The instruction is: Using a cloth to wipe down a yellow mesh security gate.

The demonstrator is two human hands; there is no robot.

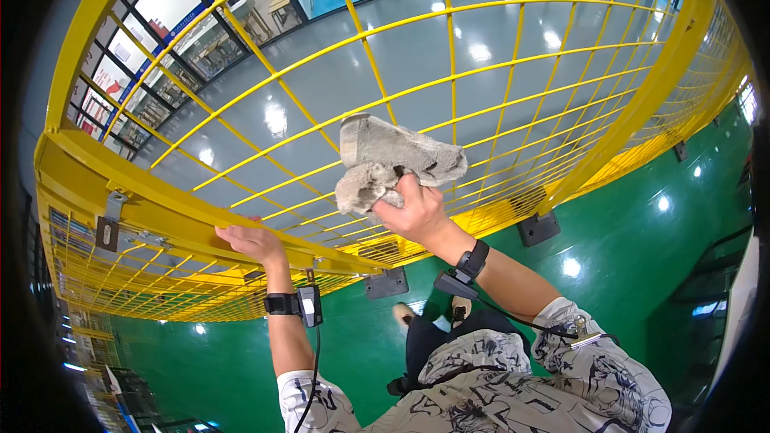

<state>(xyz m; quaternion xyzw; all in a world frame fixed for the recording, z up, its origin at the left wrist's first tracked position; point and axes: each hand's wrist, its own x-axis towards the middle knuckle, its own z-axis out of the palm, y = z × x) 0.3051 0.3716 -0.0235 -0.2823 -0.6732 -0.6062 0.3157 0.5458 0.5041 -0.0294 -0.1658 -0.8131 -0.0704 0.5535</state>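
My right hand [421,208] is closed around a crumpled grey-beige cloth [401,148], with the thumb and fingers pinching its lower folds. The cloth bunches up in front of the yellow wire mesh fence [321,122]; whether it presses on the wires I cannot tell. To the left, my left hand [255,244] grips a yellow fence post [180,202]. Its fingers are partly hidden by the post, and a bit of them shows on the far side. Both wrists wear black straps with small devices and cables.
A metal latch bracket [110,220] sits on the post at the left. Dark foot plates [539,228] hold the fence to the green floor [609,273]. Beyond the mesh lie a shiny grey floor [481,40] and glass-walled rooms. My shoes [403,314] stand near the fence base.
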